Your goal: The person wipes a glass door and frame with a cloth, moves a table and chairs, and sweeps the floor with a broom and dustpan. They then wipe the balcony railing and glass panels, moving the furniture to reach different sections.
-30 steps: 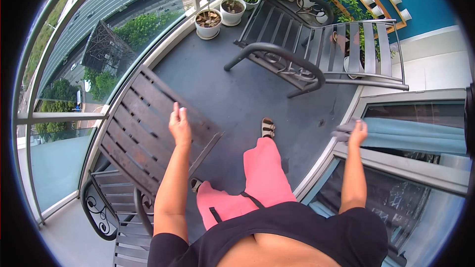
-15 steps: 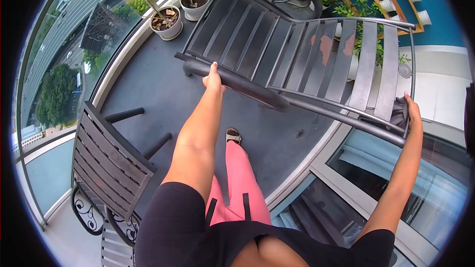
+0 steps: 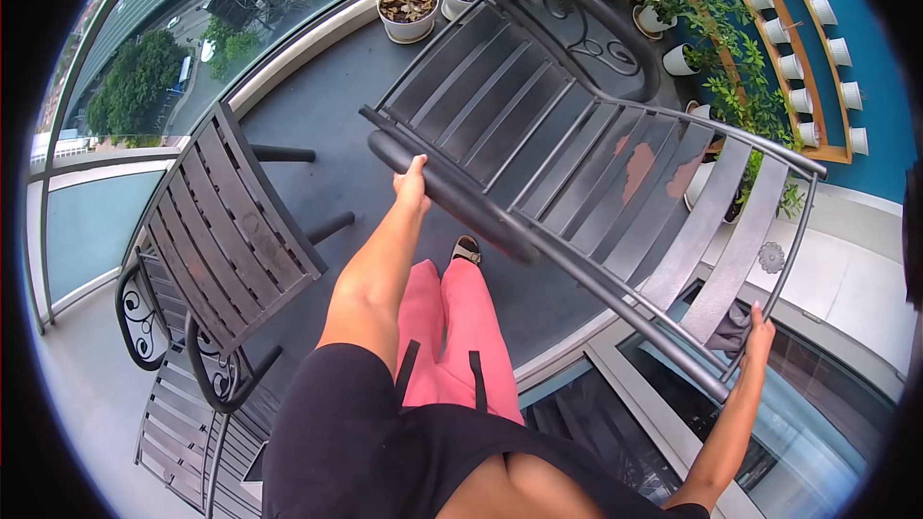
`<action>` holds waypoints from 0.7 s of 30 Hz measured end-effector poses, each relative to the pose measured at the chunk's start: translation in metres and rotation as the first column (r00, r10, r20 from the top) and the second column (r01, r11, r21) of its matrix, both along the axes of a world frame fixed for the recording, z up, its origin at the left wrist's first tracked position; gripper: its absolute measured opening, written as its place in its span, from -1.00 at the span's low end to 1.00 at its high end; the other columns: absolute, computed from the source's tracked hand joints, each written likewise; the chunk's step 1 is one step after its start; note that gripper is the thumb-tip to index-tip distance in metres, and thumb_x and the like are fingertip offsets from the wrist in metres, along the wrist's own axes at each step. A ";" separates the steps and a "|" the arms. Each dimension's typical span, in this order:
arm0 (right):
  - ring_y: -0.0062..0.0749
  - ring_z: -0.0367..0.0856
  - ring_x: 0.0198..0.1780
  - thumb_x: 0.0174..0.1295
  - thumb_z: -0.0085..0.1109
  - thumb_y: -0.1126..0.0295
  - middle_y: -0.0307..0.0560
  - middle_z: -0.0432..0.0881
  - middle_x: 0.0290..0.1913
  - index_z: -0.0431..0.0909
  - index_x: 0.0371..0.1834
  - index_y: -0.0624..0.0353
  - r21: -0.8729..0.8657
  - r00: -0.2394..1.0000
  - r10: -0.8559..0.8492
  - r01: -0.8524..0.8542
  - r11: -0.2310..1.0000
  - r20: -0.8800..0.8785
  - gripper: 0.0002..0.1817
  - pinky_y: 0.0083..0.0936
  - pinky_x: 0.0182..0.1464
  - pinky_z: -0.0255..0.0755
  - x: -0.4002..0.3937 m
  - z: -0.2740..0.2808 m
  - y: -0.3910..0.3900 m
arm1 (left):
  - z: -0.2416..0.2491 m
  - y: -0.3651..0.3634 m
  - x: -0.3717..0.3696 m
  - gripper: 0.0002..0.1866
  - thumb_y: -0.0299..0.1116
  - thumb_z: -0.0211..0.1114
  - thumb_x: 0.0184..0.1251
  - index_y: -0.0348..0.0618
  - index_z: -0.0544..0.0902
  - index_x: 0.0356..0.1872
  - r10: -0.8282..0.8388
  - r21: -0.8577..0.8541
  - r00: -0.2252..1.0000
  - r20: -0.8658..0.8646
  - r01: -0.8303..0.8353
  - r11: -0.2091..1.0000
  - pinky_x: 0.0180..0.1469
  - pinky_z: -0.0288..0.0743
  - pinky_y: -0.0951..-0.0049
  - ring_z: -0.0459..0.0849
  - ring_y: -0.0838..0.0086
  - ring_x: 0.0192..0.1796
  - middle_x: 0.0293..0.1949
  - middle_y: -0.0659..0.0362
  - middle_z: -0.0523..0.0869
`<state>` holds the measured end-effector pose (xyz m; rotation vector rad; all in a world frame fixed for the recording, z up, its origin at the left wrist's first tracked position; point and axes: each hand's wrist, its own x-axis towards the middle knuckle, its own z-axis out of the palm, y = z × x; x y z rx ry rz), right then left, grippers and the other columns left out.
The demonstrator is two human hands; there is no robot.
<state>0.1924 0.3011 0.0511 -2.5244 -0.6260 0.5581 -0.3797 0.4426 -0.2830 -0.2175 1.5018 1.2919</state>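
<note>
A dark slatted metal armchair [image 3: 538, 106] is held up in front of me, its seat toward the railing and its backrest toward the sliding door. Reddish worn patches mark some backrest slats. My left hand [image 3: 411, 187] is closed round the near armrest [image 3: 461, 197]. At the top end of the backrest, my right hand [image 3: 759, 338] grips the frame, fingers over the rail. A crumpled grey cloth [image 3: 731, 325] is bunched there against the last slat, right beside those fingers. The far armrest [image 3: 606, 34] has scrolled metalwork under it.
A second slatted chair [image 3: 231, 231] lies tipped at my left, with more slatted furniture [image 3: 178, 423] behind it. Potted plants [image 3: 409, 14] line the glass railing. White wall pots [image 3: 790, 67] hang at the upper right. The sliding glass door [image 3: 577, 413] is at my lower right.
The view has turned, shifting railing and tipped chair rightward. The held chair has swung, its backrest end coming lower and closer to me. Both hands keep their grip.
</note>
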 end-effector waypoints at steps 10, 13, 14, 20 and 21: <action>-0.64 0.16 -0.48 0.19 0.20 0.10 -0.40 0.28 -0.54 0.43 -0.55 0.14 0.042 0.997 0.065 -0.064 0.997 -0.031 -0.64 -0.57 -0.44 0.11 -0.006 0.023 0.024 | 0.020 -0.036 -0.003 -0.46 -0.36 0.37 0.03 -0.26 0.36 0.05 0.031 -0.125 0.999 -0.044 -0.036 0.991 0.05 0.48 0.18 0.57 0.22 -0.05 -0.09 0.00 0.53; -0.61 0.23 -0.44 0.18 0.21 0.12 -0.37 0.35 -0.51 0.47 -0.48 0.19 -0.025 0.998 0.058 -0.058 0.998 -0.007 -0.66 -0.55 -0.35 0.20 0.002 0.018 0.015 | 0.032 -0.016 -0.001 -0.48 -0.37 0.37 0.03 -0.23 0.37 0.03 0.041 -0.085 0.999 -0.009 -0.042 0.996 0.01 0.49 0.17 0.57 0.22 -0.07 -0.10 0.01 0.54; -0.59 0.25 -0.41 0.18 0.21 0.12 -0.36 0.37 -0.49 0.48 -0.46 0.20 -0.017 0.998 0.061 -0.061 0.998 0.033 -0.66 -0.54 -0.32 0.22 -0.001 0.017 0.017 | 0.034 -0.005 0.001 -0.48 -0.37 0.37 0.03 -0.23 0.37 0.03 0.055 -0.076 0.998 0.000 -0.055 0.996 0.01 0.49 0.17 0.57 0.22 -0.07 -0.10 0.01 0.54; -0.56 0.28 -0.35 0.18 0.21 0.09 -0.32 0.39 -0.42 0.51 -0.37 0.22 -0.006 1.000 0.025 -0.024 1.000 0.016 -0.64 -0.53 -0.26 0.24 -0.007 0.016 0.019 | 0.033 -0.019 0.006 -0.50 -0.34 0.37 0.03 -0.25 0.40 -0.01 0.054 -0.086 0.997 -0.053 -0.058 0.995 0.00 0.48 0.18 0.58 0.24 -0.08 -0.12 0.03 0.56; -0.56 0.28 -0.36 0.18 0.20 0.07 -0.32 0.39 -0.43 0.52 -0.35 0.23 -0.019 0.999 0.011 -0.012 1.000 -0.037 -0.63 -0.53 -0.27 0.24 0.013 0.009 0.011 | 0.030 -0.023 0.009 -0.50 -0.33 0.38 0.02 -0.25 0.41 -0.02 0.078 -0.087 0.995 -0.056 -0.083 0.993 0.01 0.48 0.21 0.58 0.24 -0.07 -0.11 0.02 0.57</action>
